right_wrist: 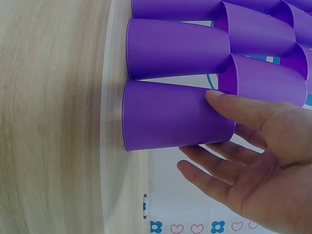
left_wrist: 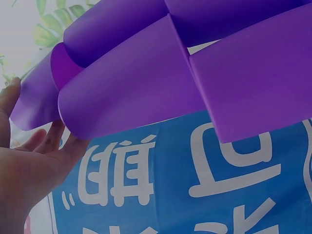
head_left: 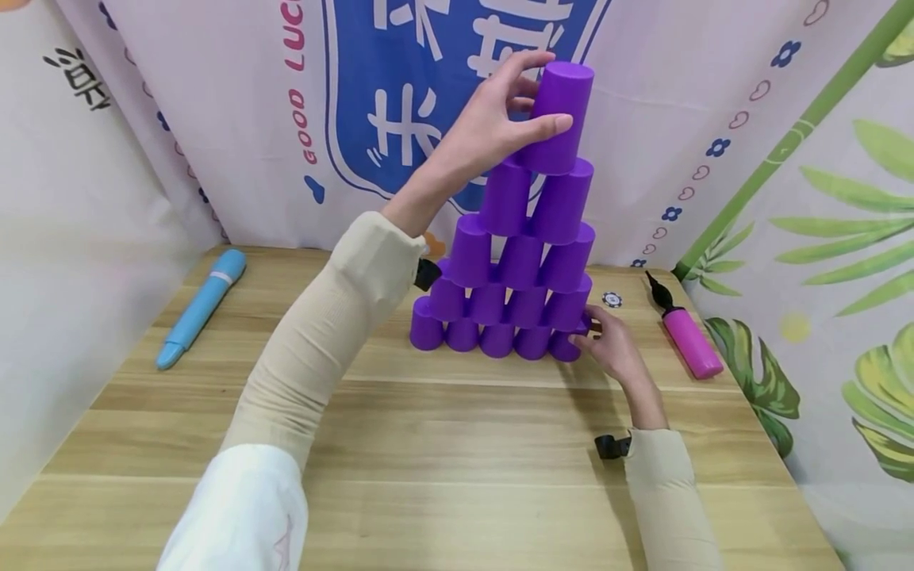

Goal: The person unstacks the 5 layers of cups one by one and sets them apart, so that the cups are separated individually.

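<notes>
Purple cups, all upside down, form a tall pyramid (head_left: 517, 266) near the back of the table. My left hand (head_left: 493, 119) grips the single cup (head_left: 571, 103) at the peak, its thumb along the near side and fingers round the far left. In the left wrist view this top cup (left_wrist: 36, 92) leans at a slight angle, its rim beside the cups below. Low on the right, my right hand (head_left: 614, 345) holds the end cup (right_wrist: 170, 117) of the bottom row between thumb and fingers. That cup's rim sits on the tabletop.
A blue pen-shaped object (head_left: 203, 309) lies at the table's left. To the right are a pink hand pump (head_left: 693, 341) with a black nozzle and a small round chip (head_left: 612, 300). A printed curtain (head_left: 250, 159) hangs behind the wooden table (head_left: 457, 460).
</notes>
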`<state>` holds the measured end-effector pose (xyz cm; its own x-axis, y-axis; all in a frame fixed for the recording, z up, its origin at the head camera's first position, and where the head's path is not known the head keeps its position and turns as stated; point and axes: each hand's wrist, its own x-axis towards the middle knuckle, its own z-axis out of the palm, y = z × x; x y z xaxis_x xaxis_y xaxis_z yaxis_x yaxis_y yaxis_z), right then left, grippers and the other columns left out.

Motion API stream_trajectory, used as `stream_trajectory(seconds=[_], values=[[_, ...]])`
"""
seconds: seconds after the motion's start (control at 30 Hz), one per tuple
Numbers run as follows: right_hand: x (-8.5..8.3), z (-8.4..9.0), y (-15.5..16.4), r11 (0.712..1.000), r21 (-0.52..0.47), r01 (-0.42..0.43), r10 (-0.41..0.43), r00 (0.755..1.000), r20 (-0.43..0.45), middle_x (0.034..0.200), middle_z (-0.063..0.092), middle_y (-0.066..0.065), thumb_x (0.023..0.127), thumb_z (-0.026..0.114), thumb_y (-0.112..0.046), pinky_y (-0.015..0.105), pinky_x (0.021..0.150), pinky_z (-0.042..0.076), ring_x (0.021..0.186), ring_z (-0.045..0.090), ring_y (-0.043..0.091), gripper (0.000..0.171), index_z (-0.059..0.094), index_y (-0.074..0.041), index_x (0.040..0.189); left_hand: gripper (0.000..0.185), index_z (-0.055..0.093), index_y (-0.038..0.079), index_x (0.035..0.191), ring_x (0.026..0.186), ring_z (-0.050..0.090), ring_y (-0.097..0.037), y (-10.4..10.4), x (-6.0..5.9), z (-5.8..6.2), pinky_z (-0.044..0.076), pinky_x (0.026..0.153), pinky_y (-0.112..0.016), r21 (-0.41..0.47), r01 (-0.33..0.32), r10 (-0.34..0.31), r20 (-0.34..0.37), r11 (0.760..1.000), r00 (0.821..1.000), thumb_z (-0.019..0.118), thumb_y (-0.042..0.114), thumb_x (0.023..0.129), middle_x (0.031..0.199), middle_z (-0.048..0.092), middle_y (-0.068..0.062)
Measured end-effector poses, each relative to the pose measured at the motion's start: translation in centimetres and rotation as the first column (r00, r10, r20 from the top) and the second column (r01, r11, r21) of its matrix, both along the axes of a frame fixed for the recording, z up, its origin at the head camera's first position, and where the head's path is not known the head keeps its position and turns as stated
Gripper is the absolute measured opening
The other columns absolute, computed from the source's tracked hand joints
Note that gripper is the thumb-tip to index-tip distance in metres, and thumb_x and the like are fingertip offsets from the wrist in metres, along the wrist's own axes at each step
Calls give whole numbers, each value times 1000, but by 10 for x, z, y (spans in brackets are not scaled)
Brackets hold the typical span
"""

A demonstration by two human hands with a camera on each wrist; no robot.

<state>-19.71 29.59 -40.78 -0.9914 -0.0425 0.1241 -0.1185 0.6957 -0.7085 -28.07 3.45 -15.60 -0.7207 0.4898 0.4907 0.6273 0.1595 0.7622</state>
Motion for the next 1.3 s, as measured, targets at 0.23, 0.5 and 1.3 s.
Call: stream_trajectory(seconds=[0.23, 0.5, 1.3], values=[[-1, 0, 0, 1000, 11, -12, 13, 1000, -18, 126, 53, 30, 86, 68, 0, 55, 97, 44, 117, 51, 46, 53, 46, 8, 134, 76, 33, 17, 148, 118, 54, -12, 1, -2, -1, 48, 96, -31, -7, -5, 4, -12, 1000, 1000, 72, 31, 84, 133, 54, -6], [-1, -1, -5, 1000, 9, -23, 23, 1000, -17, 128, 52, 32, 87, 67, 1, 56, 97, 44, 118, 50, 47, 52, 46, 8, 133, 74, 35, 17, 147, 114, 55, -13, -3, -3, 0, 48, 95, -29, 4, -40, 40, -14, 999, 999, 72, 31, 84, 130, 55, -6], [30, 8, 42, 997, 65, 48, -44, 997, -70, 122, 52, 34, 87, 67, -1, 57, 90, 48, 110, 53, 50, 51, 46, 10, 132, 66, 39, 3, 140, 116, 54, -22, -69, -10, -13, 46, 99, -30, 440, -203, 266, -85, 875, 960, 73, 10, 83, 131, 51, -11]])
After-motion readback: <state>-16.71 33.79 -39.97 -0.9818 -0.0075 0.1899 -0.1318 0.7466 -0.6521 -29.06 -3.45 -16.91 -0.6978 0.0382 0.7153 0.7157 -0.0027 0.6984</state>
